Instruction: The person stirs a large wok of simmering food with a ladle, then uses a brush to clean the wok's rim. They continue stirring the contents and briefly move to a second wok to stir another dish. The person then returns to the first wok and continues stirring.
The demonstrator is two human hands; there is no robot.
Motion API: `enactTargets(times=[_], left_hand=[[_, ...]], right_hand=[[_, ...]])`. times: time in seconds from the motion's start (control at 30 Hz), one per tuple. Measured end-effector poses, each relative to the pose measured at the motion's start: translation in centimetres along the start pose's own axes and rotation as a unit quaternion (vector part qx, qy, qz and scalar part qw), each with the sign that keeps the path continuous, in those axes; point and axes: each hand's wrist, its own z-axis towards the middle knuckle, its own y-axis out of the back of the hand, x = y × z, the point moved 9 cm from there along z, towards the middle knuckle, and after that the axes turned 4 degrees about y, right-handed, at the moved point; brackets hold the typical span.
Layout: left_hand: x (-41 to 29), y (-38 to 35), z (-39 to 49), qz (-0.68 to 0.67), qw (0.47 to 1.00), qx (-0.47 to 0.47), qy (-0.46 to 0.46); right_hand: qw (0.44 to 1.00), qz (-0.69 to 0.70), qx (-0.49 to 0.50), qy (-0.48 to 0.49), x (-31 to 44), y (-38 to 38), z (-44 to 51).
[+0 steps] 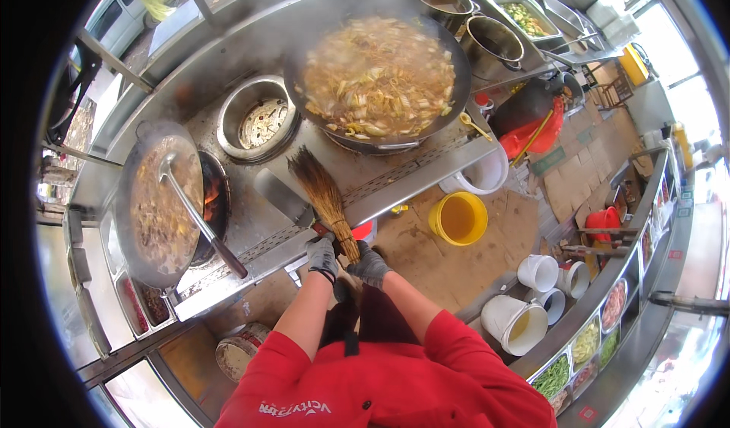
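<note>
Two gloved hands meet at the front edge of the steel stove counter. My right hand is closed on the bound base of a straw whisk broom, whose dark bristle end points up over the counter. My left hand grips the handle of a wide metal spatula; its blade lies over the counter, left of the broom. Beyond them a large wok of steaming cabbage and noodles stands on the right. A second wok, tilted over a flame, holds brown stew, with a long-handled ladle resting across it.
A steel pot insert sits between the woks. Two stockpots stand at the back right. Below the counter's right part are a yellow bucket of brownish liquid and a white tub. White buckets and vegetable trays stand lower right.
</note>
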Motion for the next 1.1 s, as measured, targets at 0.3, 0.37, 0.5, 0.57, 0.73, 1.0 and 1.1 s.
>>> enactTargets(times=[0.3,0.37,0.5,0.57,0.73,1.0,1.1], left_hand=[[0.1,4.6,-7.0,-0.045,0.981,0.191,-0.003],[0.1,6.3,-9.8,-0.014,0.979,0.203,0.015],[0.0,8.1,-15.1,0.044,0.97,0.241,-0.002],[0.1,8.3,-17.0,0.065,0.96,0.273,-0.014],[1.3,7.5,-18.8,0.094,0.943,0.317,0.041],[-3.1,7.9,-24.0,-0.017,0.889,0.449,-0.087],[-6.1,8.8,-26.3,0.057,0.856,0.503,-0.106]], right_hand=[[0.949,0.31,-0.02,0.062,2.6,-2.0,-10.1],[0.953,0.296,-0.053,0.047,3.0,-1.7,-13.2],[0.941,0.32,-0.098,0.039,4.9,-0.6,-18.5],[0.93,0.351,-0.103,0.041,6.8,-0.8,-20.3],[0.877,0.468,-0.06,0.095,12.9,-3.5,-21.0],[0.889,0.446,0.042,0.095,19.3,-6.5,-19.3],[0.929,0.315,0.041,0.191,22.9,-5.3,-20.3]])
